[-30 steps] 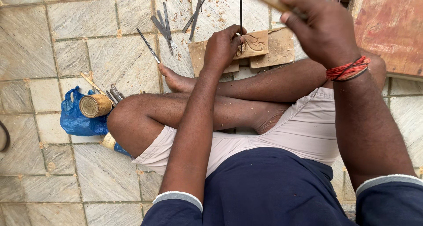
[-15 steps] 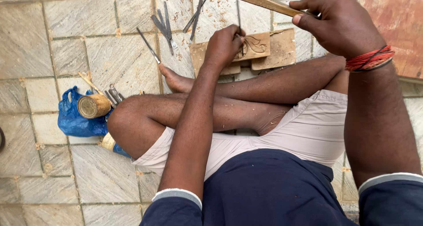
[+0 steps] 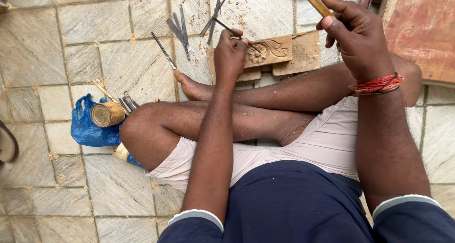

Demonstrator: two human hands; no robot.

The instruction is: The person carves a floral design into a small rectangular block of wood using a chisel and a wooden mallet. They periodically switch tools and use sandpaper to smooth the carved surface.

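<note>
- Fingers [image 3: 237, 40] of the left hand [image 3: 231, 57] are curling tight around a thin metal chisel [image 3: 232, 33], its tip resting on the carved wooden block [image 3: 268, 51].
- The right hand [image 3: 359, 38], a red thread band [image 3: 379, 84] on its wrist, is gripping a wooden mallet handle [image 3: 314, 0], raised right of the block.
- The block is lying on the tiled floor [image 3: 42, 49] just beyond the crossed legs.
- Spare chisels [image 3: 179, 31] are lying far left of it.
- A blue bag [image 3: 86, 129] with a wooden cylinder [image 3: 107, 114] is sitting near left.
</note>
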